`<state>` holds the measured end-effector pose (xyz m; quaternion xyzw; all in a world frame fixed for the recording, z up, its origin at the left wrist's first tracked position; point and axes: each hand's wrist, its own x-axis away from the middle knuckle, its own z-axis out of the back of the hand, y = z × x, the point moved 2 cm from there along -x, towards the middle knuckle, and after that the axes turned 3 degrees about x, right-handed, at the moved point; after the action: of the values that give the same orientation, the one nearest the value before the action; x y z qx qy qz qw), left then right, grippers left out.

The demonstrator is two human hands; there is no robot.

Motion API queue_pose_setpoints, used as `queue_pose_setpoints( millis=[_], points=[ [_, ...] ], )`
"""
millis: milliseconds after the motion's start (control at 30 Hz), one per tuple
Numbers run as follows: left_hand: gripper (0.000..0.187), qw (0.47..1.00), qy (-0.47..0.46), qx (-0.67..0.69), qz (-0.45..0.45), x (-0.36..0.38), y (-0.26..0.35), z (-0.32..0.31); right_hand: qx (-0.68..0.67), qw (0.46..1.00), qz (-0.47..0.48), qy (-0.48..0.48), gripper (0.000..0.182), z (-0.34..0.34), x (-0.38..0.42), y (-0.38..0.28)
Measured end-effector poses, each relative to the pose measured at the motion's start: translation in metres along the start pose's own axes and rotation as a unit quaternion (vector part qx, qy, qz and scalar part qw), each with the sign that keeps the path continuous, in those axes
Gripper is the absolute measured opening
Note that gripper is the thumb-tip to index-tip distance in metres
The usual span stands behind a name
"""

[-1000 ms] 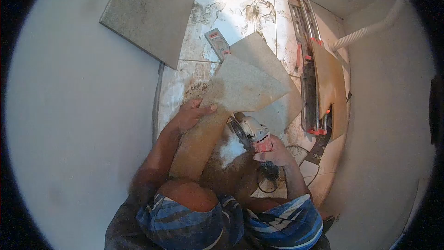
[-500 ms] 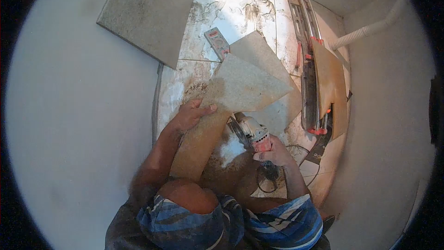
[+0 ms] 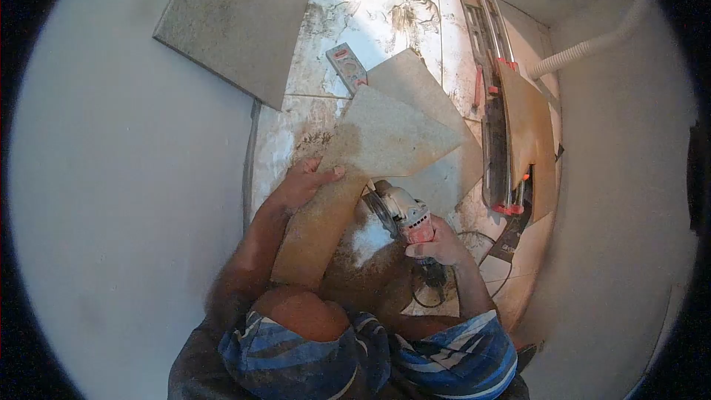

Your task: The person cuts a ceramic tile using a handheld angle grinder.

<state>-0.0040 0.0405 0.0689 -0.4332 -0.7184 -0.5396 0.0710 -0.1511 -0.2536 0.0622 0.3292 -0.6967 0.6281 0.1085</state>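
My right hand (image 3: 438,243) is wrapped round the body of a red and grey angle grinder (image 3: 404,207). The grinder's disc sits right at the inner corner of a cut tile (image 3: 385,133), where its wide part meets a narrower strip. My left hand (image 3: 305,181) grips the tile's left edge, with the thumb on top and the other fingers partly hidden under it. The strip runs down toward my knee. Beneath the tile's wide end lies another grey tile piece (image 3: 415,78).
A large tile (image 3: 237,26) leans at the left wall. On the dusty floor lies a boxed item with a printed face (image 3: 346,67). Along the right stands a tile cutter (image 3: 490,104), with a notched tile (image 3: 529,141) against it. A black cord loops near the grinder, and a corrugated hose (image 3: 585,53) hangs right.
The tile's pointed right end has shifted very slightly left. Both hands and the grinder stay almost where they were, the disc still at the inner corner.
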Motion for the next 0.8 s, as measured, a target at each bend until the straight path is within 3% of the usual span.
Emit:
queue_pose_setpoints(
  millis=[67, 167, 267, 333, 467, 567, 633, 767, 800],
  points=[
    [0.036, 0.999, 0.005, -0.03, -0.02, 0.0, 0.0, 0.001, -0.01, 1.0, -0.015, 0.003, 0.052, -0.001, 0.001, 0.0],
    [0.037, 1.0, 0.017, 0.006, -0.01, 0.002, 0.003, -0.001, -0.007, 0.999, 0.05, 0.009, 0.053, -0.004, 0.003, -0.001],
    [0.038, 1.0, 0.019, -0.01, -0.022, 0.003, 0.005, 0.002, -0.008, 0.999, 0.031, -0.008, 0.048, 0.002, 0.007, 0.007],
    [0.039, 0.999, 0.026, 0.003, -0.025, 0.003, 0.003, 0.002, 0.051, 0.998, -0.019, -0.03, 0.056, 0.007, 0.01, 0.012],
    [0.04, 0.998, 0.043, -0.009, -0.044, 0.005, 0.005, 0.001, 0.037, 0.999, 0.014, -0.034, 0.052, 0.007, 0.011, 0.011],
    [0.04, 0.998, 0.04, -0.023, -0.04, 0.006, 0.008, -0.002, 0.054, 0.995, -0.045, -0.067, 0.052, 0.005, 0.011, 0.01],
    [0.039, 0.998, 0.041, -0.025, -0.041, 0.005, 0.005, -0.005, -0.009, 1.0, 0.001, -0.017, 0.053, -0.001, 0.009, 0.008],
    [0.04, 0.997, 0.032, -0.019, -0.062, 0.007, 0.004, -0.008, 0.039, 0.999, 0.004, -0.013, 0.056, -0.005, 0.002, 0.012],
    [0.04, 0.997, 0.034, -0.019, -0.06, 0.007, 0.004, -0.006, 0.024, 0.999, 0.022, -0.002, 0.049, -0.006, 0.002, 0.015]
  ],
)
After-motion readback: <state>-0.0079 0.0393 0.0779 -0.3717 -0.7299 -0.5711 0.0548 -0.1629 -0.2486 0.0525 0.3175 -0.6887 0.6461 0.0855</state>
